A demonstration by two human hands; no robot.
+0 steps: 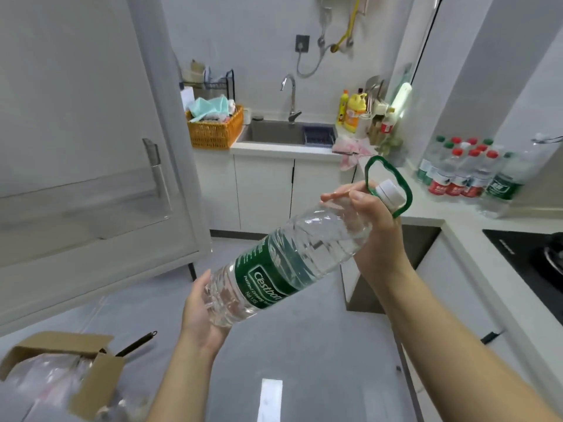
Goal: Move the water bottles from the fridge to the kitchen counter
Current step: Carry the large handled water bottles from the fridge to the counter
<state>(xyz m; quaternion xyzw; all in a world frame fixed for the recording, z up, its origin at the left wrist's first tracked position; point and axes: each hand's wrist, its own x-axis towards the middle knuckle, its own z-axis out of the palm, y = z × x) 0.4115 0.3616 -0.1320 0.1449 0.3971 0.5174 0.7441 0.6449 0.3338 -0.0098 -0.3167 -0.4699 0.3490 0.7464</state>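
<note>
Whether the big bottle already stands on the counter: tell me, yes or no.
No: the left hand and the right hand hold the big bottle tilted in the air, short of the counter.

Head view (wide-angle), facing forward-down; close over bottle [274, 278]

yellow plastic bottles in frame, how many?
2. A slim yellow bottle and a wider yellow bottle stand side by side on the white counter, right of the steel faucet. More may hide behind them.
</note>
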